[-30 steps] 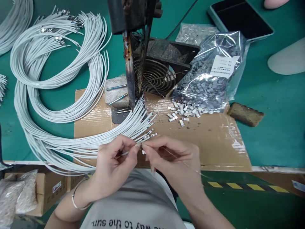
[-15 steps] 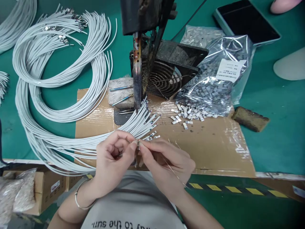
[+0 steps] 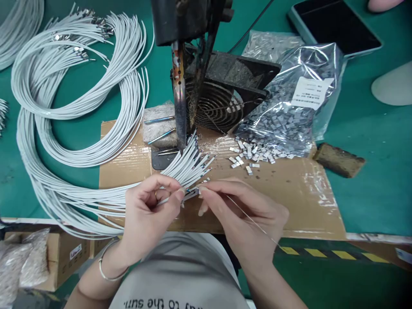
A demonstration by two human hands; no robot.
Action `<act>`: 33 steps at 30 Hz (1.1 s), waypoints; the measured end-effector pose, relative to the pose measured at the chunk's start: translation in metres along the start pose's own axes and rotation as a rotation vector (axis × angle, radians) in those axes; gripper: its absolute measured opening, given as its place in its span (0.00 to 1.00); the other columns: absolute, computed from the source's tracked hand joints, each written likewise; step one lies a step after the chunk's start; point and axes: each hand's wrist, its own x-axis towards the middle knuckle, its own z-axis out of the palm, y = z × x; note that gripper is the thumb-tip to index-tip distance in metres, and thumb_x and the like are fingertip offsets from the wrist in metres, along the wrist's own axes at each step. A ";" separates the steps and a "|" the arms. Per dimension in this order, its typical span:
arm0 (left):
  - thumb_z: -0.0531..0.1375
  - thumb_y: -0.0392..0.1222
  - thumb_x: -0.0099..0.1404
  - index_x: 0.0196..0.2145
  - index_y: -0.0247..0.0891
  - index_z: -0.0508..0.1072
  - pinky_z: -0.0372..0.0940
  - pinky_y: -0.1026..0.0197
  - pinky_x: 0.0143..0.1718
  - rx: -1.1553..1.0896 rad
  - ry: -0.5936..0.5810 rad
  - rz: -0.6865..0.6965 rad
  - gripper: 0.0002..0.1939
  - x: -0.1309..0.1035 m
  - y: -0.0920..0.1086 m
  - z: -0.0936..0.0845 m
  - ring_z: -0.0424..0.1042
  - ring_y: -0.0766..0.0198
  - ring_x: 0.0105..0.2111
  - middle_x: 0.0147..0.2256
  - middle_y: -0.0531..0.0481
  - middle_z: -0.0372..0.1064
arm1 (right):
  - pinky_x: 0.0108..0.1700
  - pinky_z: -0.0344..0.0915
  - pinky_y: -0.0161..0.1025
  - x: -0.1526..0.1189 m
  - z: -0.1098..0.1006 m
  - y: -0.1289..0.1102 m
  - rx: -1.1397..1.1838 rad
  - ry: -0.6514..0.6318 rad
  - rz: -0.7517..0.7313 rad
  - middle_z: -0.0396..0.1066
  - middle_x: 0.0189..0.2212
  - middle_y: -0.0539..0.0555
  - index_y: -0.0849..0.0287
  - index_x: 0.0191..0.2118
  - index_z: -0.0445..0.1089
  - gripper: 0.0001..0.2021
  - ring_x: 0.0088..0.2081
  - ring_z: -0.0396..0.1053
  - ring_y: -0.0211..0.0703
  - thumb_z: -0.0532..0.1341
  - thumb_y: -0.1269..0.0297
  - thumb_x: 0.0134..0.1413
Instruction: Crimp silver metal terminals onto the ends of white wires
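My left hand [image 3: 152, 212] is closed in a pinch in front of the bundle of white cables [image 3: 86, 193]. A tiny dark part shows at its fingertips, too small to make out. To its right, my right hand [image 3: 246, 219] is also pinched, with a thin solder wire [image 3: 254, 222] running from its fingers down past the wrist. The fingertips of the two hands are a short way apart. Just beyond them, the cable ends fan out under the tip of a soldering iron [image 3: 181, 116] that hangs pointing down.
Small metal tabs [image 3: 249, 151] lie loose on the cardboard [image 3: 289, 193] beside a clear bag [image 3: 289, 103] full of them. A fan [image 3: 222, 105] stands behind the iron. Coiled cables [image 3: 64, 113] lie left; a brown sponge [image 3: 339, 160] and a tablet [image 3: 333, 28] lie right.
My right hand has moved right, away from my left hand, opening a gap between the fingertips. The solder wire has moved right with it. The left hand has shifted slightly left.
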 end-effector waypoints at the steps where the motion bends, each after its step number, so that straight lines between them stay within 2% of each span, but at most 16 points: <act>1: 0.70 0.36 0.64 0.29 0.39 0.80 0.46 0.69 0.20 0.012 0.000 -0.009 0.06 0.000 0.000 0.000 0.51 0.72 0.19 0.20 0.57 0.63 | 0.27 0.75 0.35 0.000 0.001 0.000 -0.017 -0.012 -0.021 0.81 0.28 0.48 0.51 0.36 0.86 0.10 0.23 0.74 0.37 0.71 0.76 0.60; 5: 0.70 0.39 0.65 0.30 0.39 0.80 0.42 0.67 0.20 0.029 -0.031 -0.021 0.06 -0.001 -0.001 -0.001 0.48 0.72 0.19 0.20 0.57 0.62 | 0.29 0.76 0.37 0.000 0.004 0.002 -0.070 -0.033 -0.077 0.82 0.30 0.50 0.50 0.37 0.86 0.10 0.24 0.74 0.38 0.71 0.75 0.60; 9: 0.70 0.35 0.63 0.30 0.38 0.79 0.45 0.68 0.19 0.013 -0.029 -0.011 0.05 0.001 0.000 0.000 0.52 0.75 0.19 0.29 0.51 0.77 | 0.30 0.75 0.36 0.002 0.002 0.003 -0.085 -0.008 -0.061 0.82 0.30 0.49 0.50 0.37 0.85 0.11 0.25 0.73 0.37 0.71 0.76 0.61; 11: 0.70 0.34 0.61 0.29 0.38 0.79 0.48 0.69 0.19 0.012 -0.017 -0.006 0.06 0.001 0.001 0.001 0.55 0.75 0.19 0.34 0.49 0.80 | 0.28 0.74 0.35 0.005 0.001 0.001 -0.052 -0.014 -0.019 0.81 0.29 0.49 0.50 0.36 0.85 0.10 0.24 0.73 0.36 0.71 0.76 0.60; 17: 0.72 0.35 0.60 0.28 0.38 0.79 0.57 0.70 0.19 0.018 -0.012 0.000 0.06 0.001 0.001 0.001 0.66 0.72 0.22 0.34 0.48 0.81 | 0.25 0.70 0.34 0.011 0.001 -0.001 0.014 -0.058 0.065 0.80 0.27 0.49 0.52 0.33 0.86 0.09 0.21 0.69 0.34 0.71 0.75 0.57; 19: 0.72 0.34 0.60 0.28 0.38 0.79 0.57 0.70 0.19 0.018 -0.018 0.005 0.06 0.001 0.001 0.001 0.69 0.70 0.23 0.34 0.48 0.81 | 0.25 0.69 0.34 0.011 0.000 -0.001 0.023 -0.064 0.078 0.80 0.28 0.49 0.51 0.34 0.86 0.09 0.21 0.68 0.33 0.72 0.75 0.57; 33: 0.71 0.34 0.62 0.29 0.38 0.79 0.57 0.70 0.19 0.027 -0.036 0.034 0.06 0.004 0.003 0.001 0.68 0.70 0.23 0.34 0.48 0.81 | 0.28 0.72 0.37 0.011 -0.001 0.002 -0.017 -0.076 0.053 0.80 0.29 0.49 0.52 0.34 0.85 0.08 0.25 0.72 0.37 0.71 0.74 0.59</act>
